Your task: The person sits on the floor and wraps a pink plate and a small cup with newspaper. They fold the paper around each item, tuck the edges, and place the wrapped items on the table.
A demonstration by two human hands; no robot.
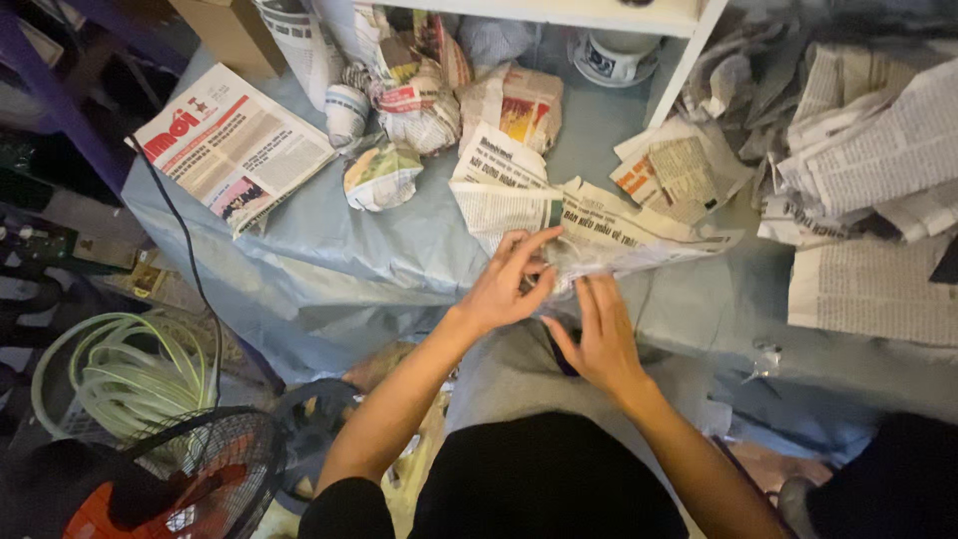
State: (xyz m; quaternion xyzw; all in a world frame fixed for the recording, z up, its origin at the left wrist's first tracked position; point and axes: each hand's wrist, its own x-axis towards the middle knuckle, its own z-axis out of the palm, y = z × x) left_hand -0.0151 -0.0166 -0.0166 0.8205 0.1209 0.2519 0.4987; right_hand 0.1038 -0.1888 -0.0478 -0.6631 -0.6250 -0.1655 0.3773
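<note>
- Left hand (507, 284): fingers partly spread, thumb and fingertips pinching the near edge of a crumpled newspaper sheet (599, 232).
- Right hand (597, 337): fingers loosely extended, flat, touching the same sheet's near edge just beside the left hand; whether it actually grips, cannot tell.
- Newspaper sheet lies on the grey-blue cloth (329, 250), at the front edge, right before the person's knees.
- Behind it: several paper-wrapped bundles (419, 100) clustered under a white shelf (599, 15); contents hidden by wrapping.
- A white cup (611, 55) sits under the shelf, unwrapped; inside not visible.
- Folded newspaper (235, 145) lies flat at far left on the cloth.
- Loose pile of newspapers (868, 160) at right.
- Lower left: fan (180, 479) with dark grille, coiled pale-green hose (120, 374) beside it.
</note>
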